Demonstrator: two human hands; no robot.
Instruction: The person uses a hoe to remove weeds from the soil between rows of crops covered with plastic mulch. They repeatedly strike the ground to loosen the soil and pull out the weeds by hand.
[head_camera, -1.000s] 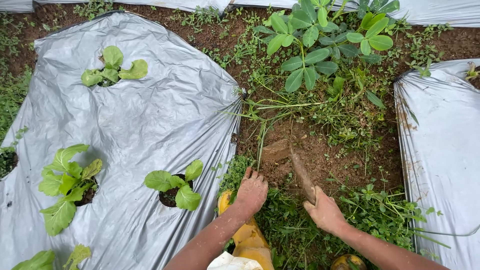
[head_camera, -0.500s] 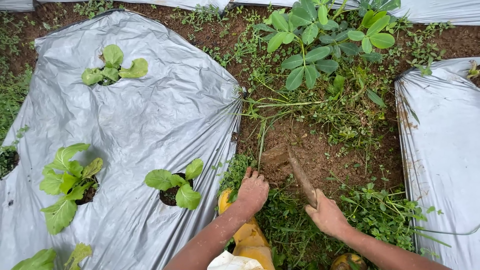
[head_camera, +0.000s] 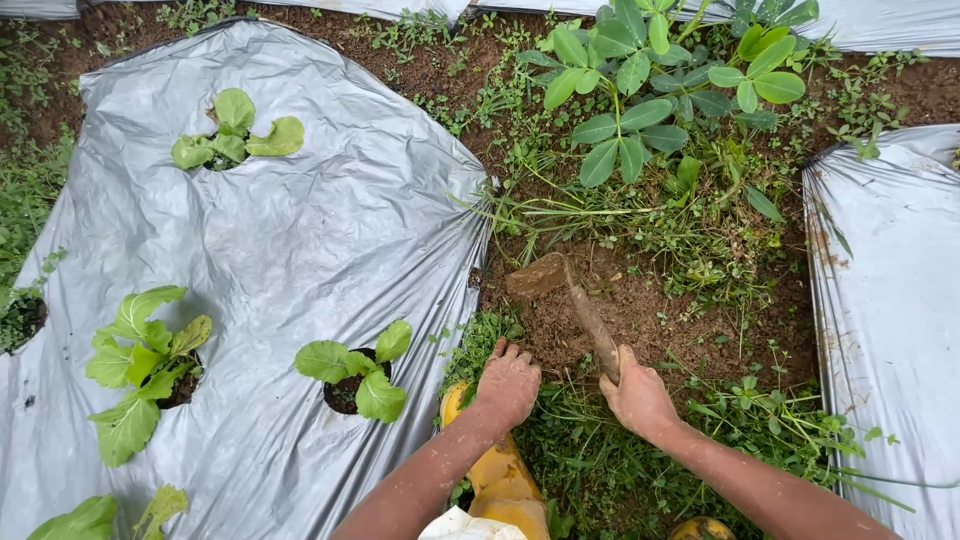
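Outdoors: a strip of brown soil (head_camera: 640, 310) and weeds (head_camera: 600, 460) between two silver plastic mulch sheets (head_camera: 300, 230), leafy seedlings (head_camera: 355, 370) poking through holes in the sheet left of the soil. On the weeds at the soil's near edge, left hand (head_camera: 508, 382) palm down, fingers curled into the greenery. Just right of it, right hand (head_camera: 637, 398) clenched around the handle of a muddy hoe (head_camera: 575, 300), blade on the soil's far-left part.

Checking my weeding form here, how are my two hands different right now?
The right hand is closed around the muddy hoe; the left hand holds nothing and presses fingers-down on the weeds. The right hand sits mid-furrow, the left nearer the silver plastic sheet. Both are soil-smeared.
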